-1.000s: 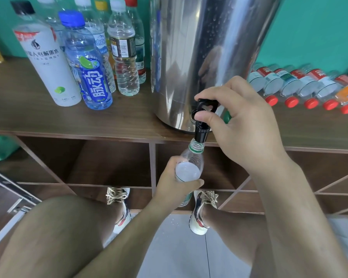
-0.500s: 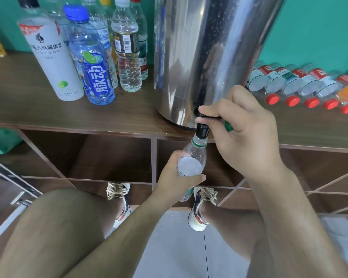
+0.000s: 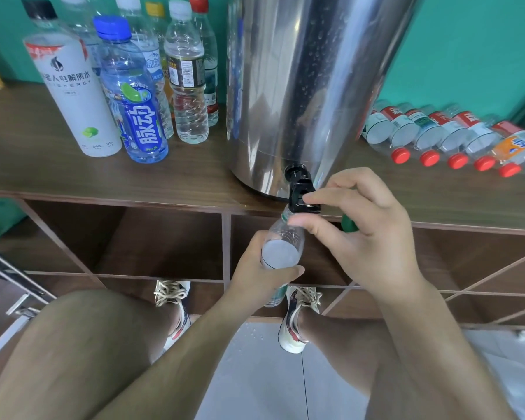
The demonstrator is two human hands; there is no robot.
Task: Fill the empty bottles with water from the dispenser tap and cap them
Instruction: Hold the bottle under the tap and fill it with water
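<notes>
A steel water dispenser (image 3: 300, 86) stands on the wooden shelf top (image 3: 43, 165), its black tap (image 3: 300, 192) jutting over the front edge. My left hand (image 3: 264, 274) grips a small clear bottle (image 3: 281, 247) by its body, with the bottle's open neck right under the tap's spout. My right hand (image 3: 364, 234) is at the tap, with the index fingertip resting on the black lever and the thumb just below, beside the bottle's neck. A green cap (image 3: 349, 224) is tucked in that hand's curled fingers.
Several capped, filled bottles (image 3: 140, 95) stand left of the dispenser. A row of empty bottles with red caps (image 3: 443, 137) lies on its right. Open cubbies sit below the shelf. My knees and shoes are over a tiled floor (image 3: 255, 374) with water drops.
My right hand pushed the tap lever down, then loosened its pinch; the thumb has now dropped off the lever. The bottle stays under the spout. The view shifted slightly.
</notes>
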